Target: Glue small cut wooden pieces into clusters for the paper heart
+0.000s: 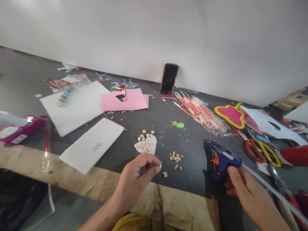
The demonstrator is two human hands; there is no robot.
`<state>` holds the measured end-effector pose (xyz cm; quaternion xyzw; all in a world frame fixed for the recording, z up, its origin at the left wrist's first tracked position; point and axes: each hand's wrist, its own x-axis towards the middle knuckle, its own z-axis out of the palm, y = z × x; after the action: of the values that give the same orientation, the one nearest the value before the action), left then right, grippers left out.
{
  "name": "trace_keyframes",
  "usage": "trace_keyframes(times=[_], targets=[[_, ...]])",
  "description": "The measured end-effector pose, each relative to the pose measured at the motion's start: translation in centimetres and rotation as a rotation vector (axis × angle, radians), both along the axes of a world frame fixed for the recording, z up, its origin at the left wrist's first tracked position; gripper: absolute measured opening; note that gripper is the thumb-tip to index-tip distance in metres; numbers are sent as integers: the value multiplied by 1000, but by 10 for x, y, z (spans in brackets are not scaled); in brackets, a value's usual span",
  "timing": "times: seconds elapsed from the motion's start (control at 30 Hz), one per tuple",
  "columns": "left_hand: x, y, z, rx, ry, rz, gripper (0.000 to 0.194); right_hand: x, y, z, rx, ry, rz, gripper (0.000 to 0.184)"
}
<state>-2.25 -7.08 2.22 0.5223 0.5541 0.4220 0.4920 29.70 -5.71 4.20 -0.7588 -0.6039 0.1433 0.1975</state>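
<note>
My left hand [141, 175] is closed in a pinch, with a small pale wooden piece [160, 165] at its fingertips. Just beyond it lies a white paper heart [153, 140], partly covered by small wooden flower shapes [143, 142]. A pile of short wooden bits [176, 157] sits to the right, and one more flower-like cluster [165, 174] lies nearer to me. On the right side, my right hand [243, 186] grips the handle of a blue glue gun [223, 157] with an orange trigger. Its nozzle points away to the left, and a long white glue stick [264, 184] extends from its back.
A phone [169, 79] leans on the wall. Pink folded card [127, 100], white sheets [77, 106] and a white card marked 154 [92, 144] lie left. Wrapped sticks [199, 110], scissors [262, 150] and a pink-yellow shape [229, 116] crowd the right; a purple device [22, 128] stands far left.
</note>
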Motion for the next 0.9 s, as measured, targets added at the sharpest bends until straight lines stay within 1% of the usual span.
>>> trace_keyframes(times=[0.07, 0.1, 0.13, 0.17, 0.23, 0.27, 0.33, 0.4, 0.5, 0.6, 0.73, 0.8, 0.9], targets=[[-2, 0, -1, 60, 55, -5, 7, 0, -5, 7, -103, -160, 29, 42], [-2, 1, -1, 82, 79, -8, 7, -4, -9, 10, -119, -220, 41, 41], [-3, 1, -2, 96, 102, -11, 7, -12, -14, 11, -84, -274, 61, 38], [-3, 1, -2, 106, 122, -13, 8, -23, -18, 11, -27, -275, 107, 34], [-2, 1, -3, 99, 155, -20, 9, -52, -24, 5, 83, -146, 288, 22], [-2, 1, -3, 92, 166, -24, 10, -68, -26, 0, 131, -90, 399, 20], [-1, 0, -4, 78, 176, -23, 12, -99, -25, -13, 120, -15, 563, 24], [-1, -2, -3, 71, 180, -6, 13, -121, -22, -24, 52, -1, 628, 30], [-4, -3, -2, 65, 194, 0, 13, -136, -16, -29, -16, -2, 654, 28], [-6, -2, -2, 55, 214, -19, 12, -139, -13, -26, -56, 34, 661, 22], [-4, -1, -4, 65, 227, -38, 13, -138, -14, -18, -17, 226, 593, 16], [-2, -2, -4, 105, 227, -62, 13, -137, -16, -13, -8, 326, 556, 13], [2, -4, -2, 185, 235, -108, 15, -137, -19, -2, -26, 412, 538, 12]])
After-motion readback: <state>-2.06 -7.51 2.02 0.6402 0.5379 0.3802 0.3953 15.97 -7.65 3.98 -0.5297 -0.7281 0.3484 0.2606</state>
